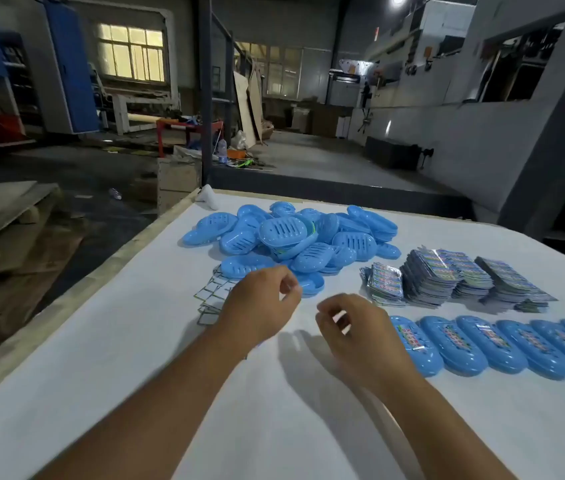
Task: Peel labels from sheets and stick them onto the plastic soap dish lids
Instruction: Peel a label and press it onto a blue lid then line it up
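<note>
Both hands up over table, between lids. Left hand fingers curled, thumb to fingertip as if pinching sth small; too blurred to tell if a label or nothing. Right hand fingers loosely bent, blurred, nothing seen in it; can't tell for sure.

Unlabelled blue soap dish lids heaped at far middle of table, nearest one just beyond left hand. Label sheets in stacks to right of heap. Labelled lids in overlapping row along right, near right hand.

Step in hand prob: fetch next lid or sheet. To do well: take one lid off near edge of heap, not from under, or pile slides. Lift label by a corner, lay centred on lid top, press from middle outward, no creases.

Spent backing sheets with empty cut-outs lie left, partly under left forearm; could snag. Small white object at far corner of table, out of the way. Workshop floor and machines behind, no concern.
</note>
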Demonstrator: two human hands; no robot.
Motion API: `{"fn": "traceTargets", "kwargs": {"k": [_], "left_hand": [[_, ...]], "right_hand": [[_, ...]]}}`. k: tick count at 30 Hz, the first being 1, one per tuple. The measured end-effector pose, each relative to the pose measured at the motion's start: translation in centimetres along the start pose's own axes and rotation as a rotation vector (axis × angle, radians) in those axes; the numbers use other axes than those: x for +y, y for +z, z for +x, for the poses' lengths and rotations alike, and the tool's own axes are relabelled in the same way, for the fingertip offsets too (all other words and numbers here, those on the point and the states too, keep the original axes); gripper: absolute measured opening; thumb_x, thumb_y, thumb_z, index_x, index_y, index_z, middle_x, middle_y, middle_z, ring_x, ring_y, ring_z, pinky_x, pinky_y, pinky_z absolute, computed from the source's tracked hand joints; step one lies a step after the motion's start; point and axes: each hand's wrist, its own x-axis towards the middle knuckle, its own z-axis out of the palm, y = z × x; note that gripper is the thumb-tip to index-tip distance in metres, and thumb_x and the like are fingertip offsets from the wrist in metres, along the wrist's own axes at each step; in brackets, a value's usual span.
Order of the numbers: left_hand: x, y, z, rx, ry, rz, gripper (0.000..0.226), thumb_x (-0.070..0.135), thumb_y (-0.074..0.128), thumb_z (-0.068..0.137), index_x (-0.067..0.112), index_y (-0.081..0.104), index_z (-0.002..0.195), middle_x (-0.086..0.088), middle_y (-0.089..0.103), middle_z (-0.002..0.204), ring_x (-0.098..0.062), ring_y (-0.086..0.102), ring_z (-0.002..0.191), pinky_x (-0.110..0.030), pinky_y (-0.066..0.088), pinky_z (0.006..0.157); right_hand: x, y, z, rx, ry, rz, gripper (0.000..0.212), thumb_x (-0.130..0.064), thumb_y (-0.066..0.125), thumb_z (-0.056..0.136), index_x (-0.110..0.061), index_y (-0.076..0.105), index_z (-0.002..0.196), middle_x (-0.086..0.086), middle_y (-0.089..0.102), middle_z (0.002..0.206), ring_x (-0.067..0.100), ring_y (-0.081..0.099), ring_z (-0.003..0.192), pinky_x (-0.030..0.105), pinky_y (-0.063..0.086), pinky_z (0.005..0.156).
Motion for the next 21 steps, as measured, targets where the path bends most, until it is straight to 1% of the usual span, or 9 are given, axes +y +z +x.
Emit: {"fn": "traceTargets", "kwargs": {"k": [1,4,7,9,12,15,17,19,21], "left_hand": [[-0.2,0.4,1.1,-0.018,-0.022,0.013,0.013,0.038,0.059,0.093,0.027,0.066,0.094,0.011,0.069,0.091,-0.012,0.061,0.087,-0.033,0.052,0.08],[-0.6,1.3,3.4,-0.008,-0.073,0.037,0.013,0.034,0.058,0.092,0.025,0.066,0.093,0.009,0.069,0.089,-0.014,0.062,0.086,-0.033,0.053,0.079],[-1.7,2.7,3.9,0.037,-0.026,0.019,0.011,0.032,0.06,0.092,0.023,0.066,0.09,0.007,0.069,0.082,-0.015,0.062,0.082,-0.033,0.052,0.075],[-2.4,3.3,3.9,0.029,0.032,0.064,0.01,0.03,0.061,0.091,0.022,0.066,0.091,0.006,0.068,0.083,-0.017,0.06,0.086,-0.035,0.051,0.077],[-3.1,3.5,4.0,-0.008,0.087,0.109,0.013,0.027,0.062,0.09,0.021,0.066,0.101,0.003,0.064,0.097,-0.019,0.055,0.098,-0.038,0.048,0.085],[-3.8,3.5,4.1,-0.044,0.097,0.187,0.03,0.024,0.06,0.089,0.024,0.062,0.119,0.002,0.056,0.115,-0.019,0.048,0.108,-0.035,0.044,0.092],[-4.0,3.3,4.1,-0.069,0.105,0.248,0.043,0.021,0.06,0.087,0.026,0.057,0.129,0.002,0.052,0.125,-0.02,0.046,0.114,-0.036,0.042,0.097],[-4.0,3.1,4.1,-0.085,0.141,0.284,0.055,0.016,0.061,0.084,0.027,0.052,0.137,0.003,0.049,0.134,-0.021,0.044,0.12,-0.039,0.041,0.101],[-4.0,3.0,4.1,-0.091,0.17,0.263,0.064,0.013,0.063,0.081,0.029,0.047,0.141,0.005,0.047,0.14,-0.021,0.044,0.124,-0.041,0.041,0.103]], "right_hand": [[0.4,0.5,1.3,-0.017,-0.007,-0.028,0.006,-0.033,0.064,0.092,-0.034,0.068,0.096,-0.014,0.066,0.096,0.003,0.062,0.076,0.032,0.052,0.078],[1.3,1.7,4.6,-0.065,0.011,-0.139,0.022,-0.031,0.061,0.094,-0.027,0.069,0.114,-0.01,0.064,0.113,0.013,0.064,0.089,0.029,0.046,0.079],[2.2,3.0,6.5,-0.071,-0.022,-0.185,0.033,-0.03,0.06,0.092,-0.025,0.068,0.123,-0.008,0.065,0.124,0.016,0.066,0.099,0.027,0.043,0.078],[2.7,3.6,7.0,-0.075,-0.046,-0.208,0.037,-0.031,0.063,0.09,-0.025,0.067,0.126,-0.006,0.067,0.125,0.017,0.066,0.102,0.025,0.04,0.076],[3.1,4.4,7.5,-0.091,-0.067,-0.214,0.032,-0.03,0.065,0.089,-0.025,0.07,0.121,-0.003,0.071,0.116,0.021,0.066,0.101,0.028,0.044,0.076],[3.4,4.7,7.6,-0.107,-0.054,-0.213,0.021,-0.027,0.062,0.092,-0.027,0.072,0.11,-0.004,0.074,0.106,0.02,0.066,0.098,0.031,0.05,0.079],[3.6,4.6,7.4,-0.095,-0.038,-0.224,0.018,-0.028,0.06,0.092,-0.029,0.071,0.107,-0.009,0.074,0.103,0.018,0.065,0.098,0.032,0.052,0.08],[3.7,4.2,7.1,-0.071,-0.045,-0.177,0.014,-0.027,0.061,0.093,-0.029,0.069,0.104,-0.011,0.071,0.095,0.015,0.064,0.091,0.034,0.052,0.077],[3.6,3.8,6.9,-0.052,-0.058,-0.042,0.008,-0.025,0.061,0.097,-0.029,0.067,0.102,-0.014,0.068,0.086,0.008,0.062,0.08,0.032,0.05,0.075]]}}
